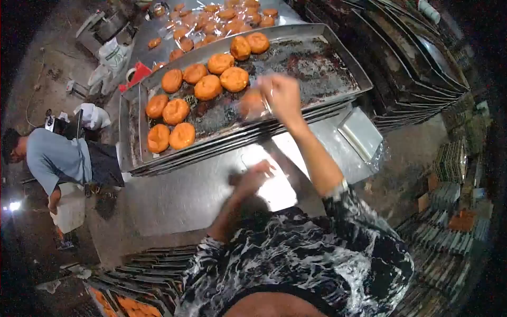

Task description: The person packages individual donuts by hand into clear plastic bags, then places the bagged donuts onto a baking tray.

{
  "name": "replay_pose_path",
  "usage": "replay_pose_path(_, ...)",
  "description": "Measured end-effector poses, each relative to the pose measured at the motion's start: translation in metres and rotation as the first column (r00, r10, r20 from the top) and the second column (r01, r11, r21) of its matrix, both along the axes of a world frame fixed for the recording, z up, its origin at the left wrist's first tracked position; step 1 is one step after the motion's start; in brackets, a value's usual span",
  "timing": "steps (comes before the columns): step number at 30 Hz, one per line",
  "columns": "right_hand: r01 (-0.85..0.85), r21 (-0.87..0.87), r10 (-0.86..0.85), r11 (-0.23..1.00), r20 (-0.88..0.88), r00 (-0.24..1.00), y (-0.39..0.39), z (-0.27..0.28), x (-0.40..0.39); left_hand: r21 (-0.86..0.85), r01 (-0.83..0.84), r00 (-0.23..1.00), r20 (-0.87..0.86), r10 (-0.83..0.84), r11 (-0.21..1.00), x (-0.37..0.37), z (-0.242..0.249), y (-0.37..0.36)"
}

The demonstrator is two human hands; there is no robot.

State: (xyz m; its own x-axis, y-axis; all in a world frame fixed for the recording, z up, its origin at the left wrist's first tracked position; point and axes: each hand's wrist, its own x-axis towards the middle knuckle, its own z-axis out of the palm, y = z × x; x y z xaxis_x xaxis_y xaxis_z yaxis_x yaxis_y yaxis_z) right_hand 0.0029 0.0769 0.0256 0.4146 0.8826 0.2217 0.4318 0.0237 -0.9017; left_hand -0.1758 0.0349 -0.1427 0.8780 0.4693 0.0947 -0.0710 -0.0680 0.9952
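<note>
My right hand (280,98) is over the right part of a dark, stained baking tray (322,66), its fingers pinched on a clear plastic bag (255,103) with an orange-brown bun inside. Several round buns (208,87) lie unwrapped on the tray's left and middle. The tray rests on a stack of similar trays. My left hand (255,177) hovers over the metal table (174,203) in front of the stack, blurred by motion; whether its fingers hold anything cannot be made out.
Behind the tray lie several bagged buns (211,24) beside a red object (138,74). A clear-wrapped stack (360,133) sits right on the table. Another person (60,158) bends at the left with a white container (70,207). Tray stacks (406,58) stand at the right.
</note>
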Motion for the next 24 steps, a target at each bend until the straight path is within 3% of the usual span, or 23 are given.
replay_pose_path(1, 0.061, 0.038, -0.063, 0.997, 0.054, 0.997, 0.027, 0.018, 0.013, 0.107, -0.049, 0.909, -0.408, 0.089, 0.993, 0.006, -0.036, -0.027)
replay_pose_path(2, 0.048, 0.322, -0.096, 0.946, 0.134, 0.986, 0.057, 0.027, 0.017, 0.674, -0.067, 0.941, -0.201, 0.271, 0.735, 0.001, -0.099, -0.046)
replay_pose_path(3, 0.007, 0.577, -0.149, 0.816, 0.2, 0.968, 0.083, 0.029, 0.014, 0.581, 0.156, 0.886, -0.439, 0.147, 0.799, -0.003, -0.099, -0.049)
replay_pose_path(4, -0.081, 0.434, -0.056, 0.897, 0.294, 0.954, 0.1, 0.002, 0.011, 0.463, 0.352, 0.751, -0.659, 0.05, 0.814, 0.0, -0.116, -0.049)
replay_pose_path(5, -0.172, 0.362, 0.049, 0.916, 0.324, 0.945, 0.061, 0.002, -0.006, 0.479, 0.348, 0.752, -0.656, 0.066, 0.806, -0.005, -0.123, -0.046)
replay_pose_path(6, -0.386, 0.145, 0.374, 0.911, 0.103, 0.922, 0.03, -0.013, -0.016, 0.376, 0.267, 0.813, -0.582, 0.002, 0.887, -0.015, -0.132, -0.04)
replay_pose_path(7, -0.512, 0.096, 0.491, 0.853, 0.184, 0.852, -0.013, -0.035, -0.019, 0.244, 0.193, 0.871, -0.488, -0.051, 0.951, -0.024, -0.141, -0.037)
replay_pose_path(8, -0.648, -0.079, 0.645, 0.757, -0.065, 0.762, -0.054, -0.086, -0.021, 0.085, 0.132, 0.921, -0.379, -0.09, 0.988, -0.033, -0.152, -0.037)
replay_pose_path(9, -0.691, -0.42, 0.682, 0.589, -0.199, 0.703, -0.09, -0.118, -0.017, -0.083, 0.088, 0.961, -0.257, -0.107, 0.993, -0.034, -0.165, -0.033)
replay_pose_path(10, -0.698, -0.393, 0.642, 0.598, -0.288, 0.711, -0.132, -0.142, -0.018, -0.327, 0.088, 0.891, -0.397, -0.221, 0.941, -0.022, -0.181, -0.016)
replay_pose_path(11, -0.764, -0.353, 0.768, 0.54, -0.166, 0.619, -0.154, -0.159, -0.013, 0.142, -0.032, 0.892, -0.442, 0.092, 0.989, -0.014, -0.071, -0.026)
replay_pose_path(13, -0.582, -0.493, 0.578, 0.647, -0.18, 0.796, -0.167, -0.176, -0.018, -0.341, -0.224, 0.953, -0.27, 0.133, 0.913, 0.003, -0.048, -0.042)
replay_pose_path(14, -0.621, -0.342, 0.472, 0.705, -0.427, 0.771, -0.167, -0.177, -0.015, -0.346, -0.243, 0.95, -0.273, 0.15, 0.906, 0.009, -0.035, -0.049)
replay_pose_path(15, -0.638, -0.308, 0.479, 0.706, -0.457, 0.75, -0.167, -0.164, -0.008, -0.264, -0.197, 0.93, -0.355, 0.095, 0.944, 0.016, -0.01, -0.05)
replay_pose_path(17, -0.62, -0.378, 0.545, 0.687, -0.297, 0.784, -0.18, -0.157, 0.005, -0.183, -0.151, 0.895, -0.442, 0.056, 0.971, 0.017, -0.001, -0.055)
replay_pose_path(19, -0.195, -0.482, 0.255, 0.854, 0.061, 0.965, -0.203, -0.13, -0.01, -0.181, -0.28, 0.852, -0.499, 0.157, 0.943, 0.022, -0.004, -0.059)
replay_pose_path(20, -0.076, -0.294, 0.076, 0.953, -0.009, 0.997, -0.21, -0.142, -0.02, 0.11, -0.226, 0.853, -0.458, 0.252, 0.968, 0.026, 0.0, -0.066)
replay_pose_path(21, -0.082, -0.299, 0.087, 0.951, 0.002, 0.996, -0.208, -0.139, -0.026, 0.104, -0.238, 0.855, -0.45, 0.259, 0.966, 0.03, 0.011, -0.072)
replay_pose_path(23, -0.167, -0.411, 0.0, 0.896, -0.376, 0.927, -0.196, -0.128, -0.035, 0.017, -0.442, 0.865, -0.256, 0.431, 0.897, 0.03, 0.025, -0.072)
replay_pose_path(24, -0.336, -0.553, 0.01, 0.763, -0.509, 0.861, -0.181, -0.115, -0.03, 0.167, -0.512, 0.82, -0.199, 0.537, 0.843, 0.025, 0.02, -0.063)
